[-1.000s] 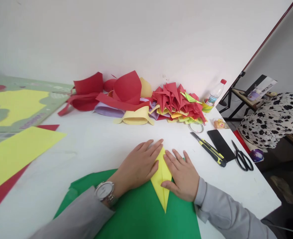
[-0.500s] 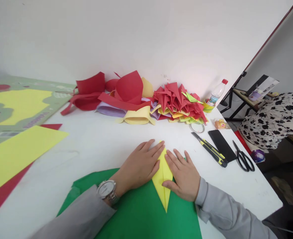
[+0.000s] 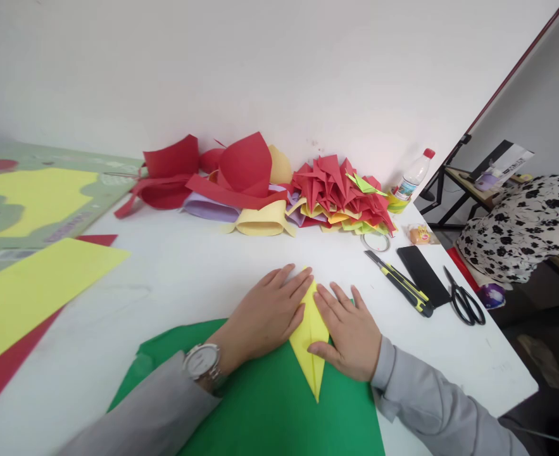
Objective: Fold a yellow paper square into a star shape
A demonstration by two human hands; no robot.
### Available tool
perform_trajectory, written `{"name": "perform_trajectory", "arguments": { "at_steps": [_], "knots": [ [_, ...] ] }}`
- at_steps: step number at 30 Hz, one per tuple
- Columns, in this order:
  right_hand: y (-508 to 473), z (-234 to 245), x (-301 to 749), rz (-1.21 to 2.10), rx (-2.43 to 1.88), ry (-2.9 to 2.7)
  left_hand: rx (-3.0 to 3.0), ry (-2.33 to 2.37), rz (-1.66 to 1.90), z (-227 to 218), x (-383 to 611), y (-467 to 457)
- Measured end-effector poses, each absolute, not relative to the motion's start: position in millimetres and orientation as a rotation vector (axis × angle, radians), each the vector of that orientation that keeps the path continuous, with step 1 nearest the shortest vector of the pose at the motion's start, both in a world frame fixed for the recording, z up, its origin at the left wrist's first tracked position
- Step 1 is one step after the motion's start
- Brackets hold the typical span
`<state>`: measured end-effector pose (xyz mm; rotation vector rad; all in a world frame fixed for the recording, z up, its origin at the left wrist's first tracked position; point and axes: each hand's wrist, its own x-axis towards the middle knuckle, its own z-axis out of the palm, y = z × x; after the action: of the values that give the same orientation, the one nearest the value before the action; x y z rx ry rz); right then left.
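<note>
A folded piece of yellow paper (image 3: 313,364), long and diamond-shaped with a crease down its middle, lies partly over a green sheet (image 3: 270,405). My left hand (image 3: 272,313) rests flat on its upper left side, fingers stretched toward its top point. On the right side lies my right hand (image 3: 350,332), palm down, fingers spread and the thumb reaching across the yellow paper. The paper's lower point shows fully; its upper edges are partly hidden under my fingers.
Yellow sheets (image 3: 46,285) over red paper lie left. At the back are red paper pieces (image 3: 245,164), folded red stars (image 3: 329,183) and a bottle (image 3: 412,177). To the right are a utility knife (image 3: 400,285), a black case (image 3: 423,275) and scissors (image 3: 464,303). A person (image 3: 526,228) is at far right.
Both hands stay in nearly the same place on the yellow paper. The whole view has shifted very slightly.
</note>
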<state>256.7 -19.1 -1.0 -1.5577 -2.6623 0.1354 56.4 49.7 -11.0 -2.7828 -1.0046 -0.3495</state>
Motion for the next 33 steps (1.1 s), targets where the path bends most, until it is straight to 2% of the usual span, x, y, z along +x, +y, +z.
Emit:
{"name": "perform_trajectory", "arguments": {
  "at_steps": [7, 33],
  "knots": [
    [-19.9, -2.7, 261.0, 0.065, -1.506, -2.679, -2.809, -0.993, -0.360, -12.4, 53.4, 50.4],
    [-30.3, 2.3, 257.9, 0.117, -1.476, -2.691, -2.949, -1.076, -0.247, -8.8, 51.2, 48.9]
  ]
}}
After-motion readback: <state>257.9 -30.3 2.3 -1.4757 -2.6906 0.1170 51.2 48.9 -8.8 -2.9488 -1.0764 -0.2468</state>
